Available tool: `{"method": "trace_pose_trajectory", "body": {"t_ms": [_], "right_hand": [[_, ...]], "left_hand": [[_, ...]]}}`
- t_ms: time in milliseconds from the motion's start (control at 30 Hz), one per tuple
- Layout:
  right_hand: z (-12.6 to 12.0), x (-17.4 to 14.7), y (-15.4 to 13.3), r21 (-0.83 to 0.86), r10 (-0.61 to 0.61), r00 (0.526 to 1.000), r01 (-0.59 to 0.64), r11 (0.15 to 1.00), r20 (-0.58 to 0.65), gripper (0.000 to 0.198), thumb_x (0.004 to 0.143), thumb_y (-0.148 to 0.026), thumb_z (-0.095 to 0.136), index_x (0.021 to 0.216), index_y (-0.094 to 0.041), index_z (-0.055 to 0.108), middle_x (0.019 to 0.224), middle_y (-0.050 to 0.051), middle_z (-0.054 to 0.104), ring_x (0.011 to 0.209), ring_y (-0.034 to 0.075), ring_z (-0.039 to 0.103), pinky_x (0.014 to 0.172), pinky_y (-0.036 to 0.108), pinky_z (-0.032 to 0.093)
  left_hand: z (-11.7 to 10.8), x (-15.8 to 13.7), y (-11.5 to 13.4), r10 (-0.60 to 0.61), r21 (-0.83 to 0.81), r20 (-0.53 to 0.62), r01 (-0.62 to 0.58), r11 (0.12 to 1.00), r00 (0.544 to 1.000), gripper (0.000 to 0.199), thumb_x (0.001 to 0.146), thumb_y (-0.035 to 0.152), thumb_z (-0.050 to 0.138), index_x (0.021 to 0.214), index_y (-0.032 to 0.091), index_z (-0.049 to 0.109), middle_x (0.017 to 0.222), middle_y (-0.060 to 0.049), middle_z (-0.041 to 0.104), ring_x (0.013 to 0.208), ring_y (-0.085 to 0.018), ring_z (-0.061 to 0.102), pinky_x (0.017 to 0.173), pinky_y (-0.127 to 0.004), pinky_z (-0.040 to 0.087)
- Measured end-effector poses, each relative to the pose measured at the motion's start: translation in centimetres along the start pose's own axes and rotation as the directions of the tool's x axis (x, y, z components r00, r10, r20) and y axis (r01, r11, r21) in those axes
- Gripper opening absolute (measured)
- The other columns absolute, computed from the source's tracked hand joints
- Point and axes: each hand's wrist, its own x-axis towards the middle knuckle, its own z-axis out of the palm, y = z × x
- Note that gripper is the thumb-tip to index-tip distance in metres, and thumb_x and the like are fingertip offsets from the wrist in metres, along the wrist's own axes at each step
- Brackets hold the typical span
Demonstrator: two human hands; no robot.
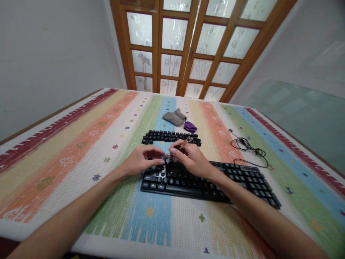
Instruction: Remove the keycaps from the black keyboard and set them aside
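A black keyboard (185, 189) lies on the table, several keycaps off its upper left part. My left hand (142, 158) is at its upper left corner, thumb and fingertips curled close together around something too small to make out. Beside it, my right hand (192, 158) is closed on a small brownish metallic tool (185, 142), held above the upper rows; its tip is hard to see near the left fingertips. Behind the hands, loose black keycaps (159, 136) stand in rows on the cloth, partly covered by the right hand.
A grey cloth (174, 117) and a purple cloth (190, 127) lie beyond the keycaps. The keyboard's black cable (249, 147) is coiled at the right. A striped tablecloth (107, 194) covers the table. Glazed wooden doors (175, 54) stand behind it.
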Motion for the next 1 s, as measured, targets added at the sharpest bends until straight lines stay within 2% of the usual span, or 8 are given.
{"method": "trace_pose_trajectory", "body": {"t_ms": [100, 200, 267, 400, 500, 667, 833, 1000], "right_hand": [[-0.1, -0.3, -0.1, -0.091, -0.005, 1.0, 0.004, 0.996, -0.011, 0.029, 0.098, -0.036, 0.051, 0.08, -0.017, 0.064, 0.085, 0.005, 0.067, 0.071, 0.014, 0.06, 0.067, 0.028, 0.045], [-0.1, -0.8, -0.1, -0.103, 0.04, 0.999, -0.042, 0.994, -0.026, 0.027, 0.098, -0.037, 0.051, 0.088, -0.016, 0.064, 0.081, 0.003, 0.066, 0.067, 0.014, 0.059, 0.065, 0.028, 0.045], [-0.2, -1.1, 0.0, -0.089, 0.071, 0.997, -0.074, 0.993, -0.037, 0.027, 0.098, -0.038, 0.052, 0.089, -0.016, 0.064, 0.079, 0.003, 0.066, 0.065, 0.013, 0.058, 0.064, 0.027, 0.045], [-0.3, -1.7, 0.1, -0.092, 0.103, 0.994, -0.106, 0.99, -0.04, 0.029, 0.097, -0.04, 0.052, 0.086, -0.016, 0.064, 0.075, 0.003, 0.065, 0.065, 0.014, 0.059, 0.063, 0.027, 0.044], [-0.5, -2.2, 0.0, -0.095, 0.101, 0.995, -0.099, 0.991, 0.013, 0.03, 0.097, -0.039, 0.052, 0.084, -0.016, 0.064, 0.076, 0.003, 0.065, 0.064, 0.014, 0.058, 0.062, 0.027, 0.044], [-0.2, -2.9, 0.1, -0.126, 0.109, 0.989, -0.096, 0.987, 0.101, 0.03, 0.096, -0.039, 0.054, 0.084, -0.015, 0.067, 0.077, 0.004, 0.068, 0.063, 0.013, 0.058, 0.062, 0.027, 0.043], [0.5, -3.3, 0.3, -0.141, 0.091, 0.994, -0.082, 0.987, 0.059, 0.028, 0.095, -0.039, 0.056, 0.088, -0.015, 0.068, 0.078, 0.005, 0.07, 0.066, 0.015, 0.06, 0.064, 0.027, 0.044], [1.1, -3.3, -0.3, -0.238, 0.024, 0.992, 0.006, 0.971, 0.124, 0.025, 0.096, -0.036, 0.056, 0.092, -0.014, 0.068, 0.083, 0.006, 0.071, 0.069, 0.016, 0.062, 0.069, 0.029, 0.045]], "left_hand": [[0.0, 0.0, 0.3, 0.128, 0.219, 0.001, -0.125, 0.968, 0.992, 0.018, 0.082, 0.029, 0.074, 0.096, 0.018, 0.073, 0.095, -0.007, 0.075, 0.082, -0.019, 0.069, 0.078, -0.036, 0.058], [0.0, 0.0, 0.6, 0.271, 0.394, 0.016, -0.255, 0.883, 0.962, 0.011, 0.085, 0.028, 0.071, 0.092, 0.02, 0.072, 0.117, -0.009, 0.067, 0.102, -0.022, 0.064, 0.088, -0.042, 0.056], [0.0, 0.0, 0.7, 0.324, 0.48, 0.009, -0.288, 0.828, 0.946, 0.009, 0.086, 0.027, 0.07, 0.092, 0.021, 0.071, 0.125, -0.009, 0.061, 0.114, -0.024, 0.058, 0.097, -0.048, 0.05], [0.0, 0.1, 0.5, 0.341, 0.509, 0.004, -0.295, 0.808, 0.94, 0.009, 0.089, 0.026, 0.067, 0.096, 0.021, 0.069, 0.123, -0.009, 0.058, 0.117, -0.024, 0.055, 0.1, -0.048, 0.049], [-0.2, 0.2, 0.1, 0.349, 0.548, -0.029, -0.278, 0.789, 0.937, 0.01, 0.09, 0.027, 0.065, 0.097, 0.021, 0.068, 0.121, -0.009, 0.058, 0.115, -0.024, 0.055, 0.1, -0.048, 0.048], [-0.7, 0.6, -0.9, 0.39, 0.689, -0.043, -0.255, 0.678, 0.92, 0.01, 0.092, 0.027, 0.063, 0.095, 0.02, 0.069, 0.115, -0.009, 0.059, 0.113, -0.025, 0.053, 0.1, -0.049, 0.046], [-1.0, 1.1, -1.4, 0.416, 0.76, -0.036, -0.245, 0.602, 0.909, 0.012, 0.092, 0.027, 0.061, 0.095, 0.018, 0.069, 0.114, -0.009, 0.059, 0.112, -0.026, 0.052, 0.099, -0.048, 0.047], [-1.2, 1.4, -1.5, 0.442, 0.798, -0.033, -0.243, 0.551, 0.896, 0.011, 0.092, 0.025, 0.061, 0.094, 0.017, 0.068, 0.114, -0.009, 0.059, 0.112, -0.026, 0.051, 0.098, -0.048, 0.047]]}}
